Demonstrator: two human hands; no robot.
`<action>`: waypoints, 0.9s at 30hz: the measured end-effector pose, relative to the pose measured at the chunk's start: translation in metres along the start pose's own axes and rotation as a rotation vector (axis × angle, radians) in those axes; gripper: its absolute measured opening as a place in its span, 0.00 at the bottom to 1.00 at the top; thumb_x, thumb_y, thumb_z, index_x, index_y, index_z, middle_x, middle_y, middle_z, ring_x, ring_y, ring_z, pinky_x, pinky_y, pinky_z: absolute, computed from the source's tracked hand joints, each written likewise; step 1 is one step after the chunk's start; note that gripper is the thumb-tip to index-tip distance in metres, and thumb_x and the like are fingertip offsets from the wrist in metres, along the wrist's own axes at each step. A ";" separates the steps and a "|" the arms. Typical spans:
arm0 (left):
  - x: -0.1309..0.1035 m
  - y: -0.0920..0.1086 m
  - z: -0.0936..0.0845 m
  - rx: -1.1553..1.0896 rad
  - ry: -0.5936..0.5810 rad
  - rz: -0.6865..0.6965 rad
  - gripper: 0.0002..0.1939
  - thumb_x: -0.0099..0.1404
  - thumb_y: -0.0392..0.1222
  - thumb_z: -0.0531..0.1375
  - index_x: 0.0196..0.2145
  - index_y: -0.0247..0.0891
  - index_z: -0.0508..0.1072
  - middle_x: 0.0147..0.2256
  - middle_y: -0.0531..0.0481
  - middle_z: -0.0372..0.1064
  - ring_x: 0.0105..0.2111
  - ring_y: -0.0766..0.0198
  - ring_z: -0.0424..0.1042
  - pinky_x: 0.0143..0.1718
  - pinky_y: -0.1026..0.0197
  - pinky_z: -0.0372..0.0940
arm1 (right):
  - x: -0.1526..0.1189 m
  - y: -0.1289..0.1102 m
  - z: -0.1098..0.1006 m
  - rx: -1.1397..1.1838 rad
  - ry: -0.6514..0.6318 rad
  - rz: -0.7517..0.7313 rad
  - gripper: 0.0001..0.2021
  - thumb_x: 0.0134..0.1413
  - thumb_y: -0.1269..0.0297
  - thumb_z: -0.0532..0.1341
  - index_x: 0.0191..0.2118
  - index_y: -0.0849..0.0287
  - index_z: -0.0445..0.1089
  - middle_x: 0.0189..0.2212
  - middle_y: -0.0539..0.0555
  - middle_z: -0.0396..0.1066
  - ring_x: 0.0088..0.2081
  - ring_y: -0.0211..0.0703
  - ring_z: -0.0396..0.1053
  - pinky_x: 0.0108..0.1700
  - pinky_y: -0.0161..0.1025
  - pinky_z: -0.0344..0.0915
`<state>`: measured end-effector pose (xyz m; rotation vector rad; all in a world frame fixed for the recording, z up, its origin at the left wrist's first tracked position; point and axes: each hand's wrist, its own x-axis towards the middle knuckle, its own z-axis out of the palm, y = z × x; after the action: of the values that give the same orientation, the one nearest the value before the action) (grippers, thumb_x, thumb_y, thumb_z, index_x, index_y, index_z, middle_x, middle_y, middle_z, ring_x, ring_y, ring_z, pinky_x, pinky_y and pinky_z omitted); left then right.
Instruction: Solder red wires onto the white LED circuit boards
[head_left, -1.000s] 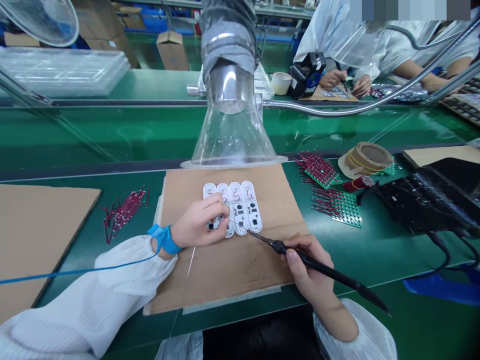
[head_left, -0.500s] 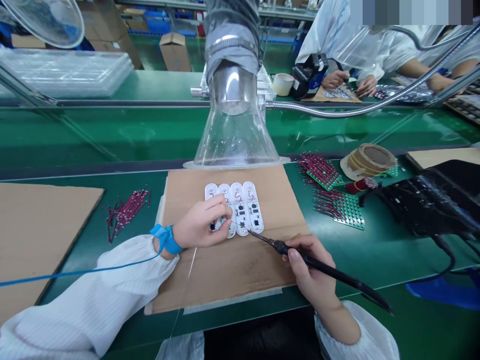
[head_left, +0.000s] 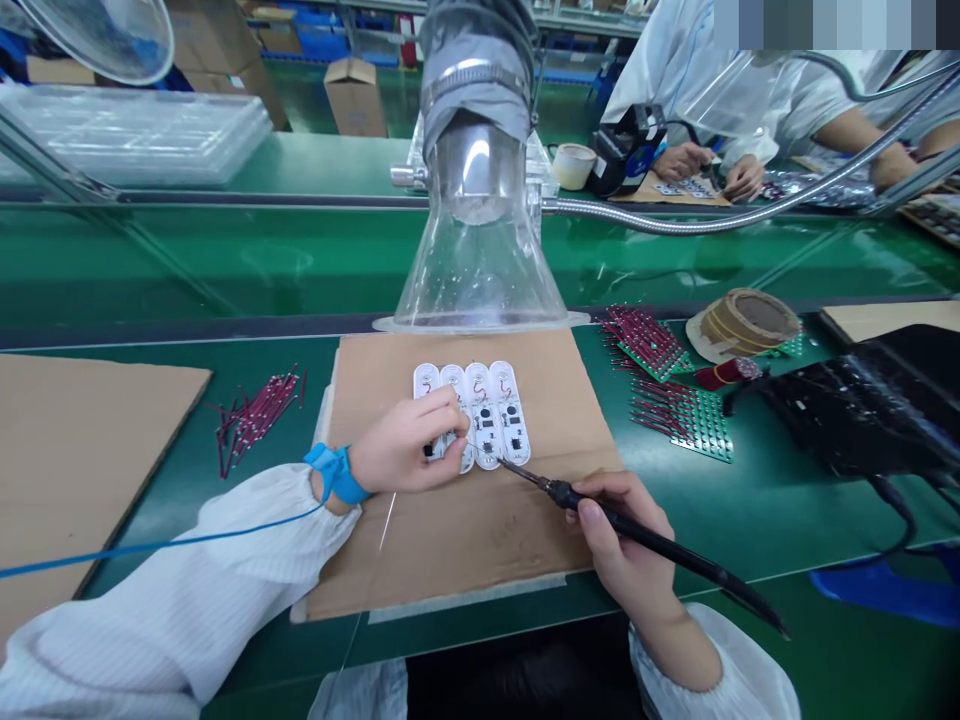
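Note:
Several white oval pieces with small circuit boards [head_left: 515, 415] lie side by side on a brown cardboard sheet [head_left: 480, 540]. My left hand [head_left: 411, 440], with a blue band at the wrist, pinches a thin wire over the left pieces and hides part of them. In my right hand [head_left: 626, 540] is a black soldering iron [head_left: 660, 542], held like a pen. Its tip touches or nearly touches the lower end of the third piece from the left, close to the end of the thin wire.
A clear extraction hood [head_left: 484, 265] hangs behind the cardboard. Red wires [head_left: 259, 412] lie left; green boards with red wires [head_left: 701, 422], a tape roll [head_left: 742, 325] and a black device [head_left: 862, 400] stand right. Another person's hands [head_left: 686, 162] work across the bench.
The view has shifted slightly, so most things sit a little further right. Both hands keep nearly the same pose over the pieces.

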<state>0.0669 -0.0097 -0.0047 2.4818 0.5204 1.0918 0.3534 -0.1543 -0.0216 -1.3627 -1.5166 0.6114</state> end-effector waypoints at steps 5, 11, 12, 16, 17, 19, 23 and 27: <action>-0.001 0.000 0.000 0.007 -0.003 -0.011 0.08 0.70 0.30 0.58 0.38 0.42 0.66 0.31 0.53 0.64 0.29 0.63 0.63 0.28 0.61 0.59 | -0.001 0.001 0.000 0.000 -0.033 0.005 0.03 0.72 0.63 0.66 0.47 0.50 0.75 0.35 0.49 0.79 0.30 0.41 0.80 0.33 0.35 0.78; -0.003 -0.001 0.001 -0.003 -0.027 -0.028 0.08 0.69 0.29 0.58 0.38 0.42 0.67 0.31 0.54 0.64 0.29 0.63 0.63 0.29 0.61 0.59 | -0.001 0.001 -0.001 -0.008 -0.038 0.013 0.02 0.72 0.62 0.66 0.47 0.49 0.75 0.34 0.49 0.79 0.28 0.40 0.79 0.32 0.35 0.77; -0.003 -0.001 0.001 -0.007 -0.024 -0.027 0.08 0.69 0.29 0.58 0.38 0.42 0.67 0.31 0.54 0.64 0.29 0.63 0.63 0.29 0.61 0.59 | -0.001 0.001 -0.001 -0.001 -0.030 0.018 0.02 0.72 0.62 0.66 0.47 0.49 0.75 0.34 0.49 0.79 0.28 0.40 0.79 0.31 0.35 0.77; -0.003 -0.002 0.001 -0.006 -0.019 -0.022 0.08 0.69 0.30 0.58 0.38 0.42 0.66 0.31 0.54 0.64 0.29 0.63 0.63 0.29 0.62 0.59 | -0.001 0.001 -0.001 -0.014 -0.064 0.007 0.03 0.72 0.63 0.67 0.48 0.49 0.75 0.36 0.50 0.81 0.30 0.41 0.81 0.34 0.35 0.79; -0.003 -0.001 0.001 -0.002 -0.024 -0.023 0.08 0.69 0.30 0.58 0.38 0.42 0.66 0.31 0.54 0.64 0.29 0.63 0.63 0.29 0.62 0.59 | 0.000 0.000 -0.001 -0.021 -0.078 -0.002 0.04 0.71 0.63 0.67 0.48 0.49 0.75 0.36 0.50 0.81 0.30 0.41 0.81 0.34 0.35 0.79; -0.002 -0.001 0.001 -0.001 -0.039 -0.023 0.08 0.70 0.30 0.58 0.38 0.42 0.66 0.31 0.54 0.64 0.29 0.63 0.64 0.29 0.62 0.60 | 0.001 -0.002 -0.001 -0.037 -0.095 -0.015 0.04 0.71 0.62 0.68 0.48 0.49 0.75 0.35 0.49 0.81 0.30 0.41 0.82 0.34 0.35 0.79; -0.002 0.000 0.000 -0.010 -0.047 -0.026 0.07 0.70 0.30 0.58 0.38 0.42 0.67 0.31 0.53 0.64 0.30 0.63 0.64 0.29 0.62 0.60 | -0.001 0.000 -0.002 -0.036 -0.068 -0.015 0.03 0.72 0.62 0.67 0.48 0.49 0.75 0.34 0.49 0.80 0.30 0.40 0.81 0.33 0.34 0.78; -0.003 0.000 0.000 0.005 -0.056 -0.035 0.07 0.70 0.30 0.58 0.38 0.42 0.67 0.31 0.53 0.63 0.30 0.63 0.64 0.29 0.62 0.60 | -0.001 0.001 -0.002 -0.025 -0.079 -0.009 0.04 0.73 0.60 0.67 0.49 0.49 0.75 0.35 0.49 0.81 0.31 0.41 0.82 0.34 0.34 0.79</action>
<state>0.0653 -0.0109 -0.0062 2.4898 0.5485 1.0061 0.3556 -0.1555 -0.0215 -1.3638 -1.5978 0.6498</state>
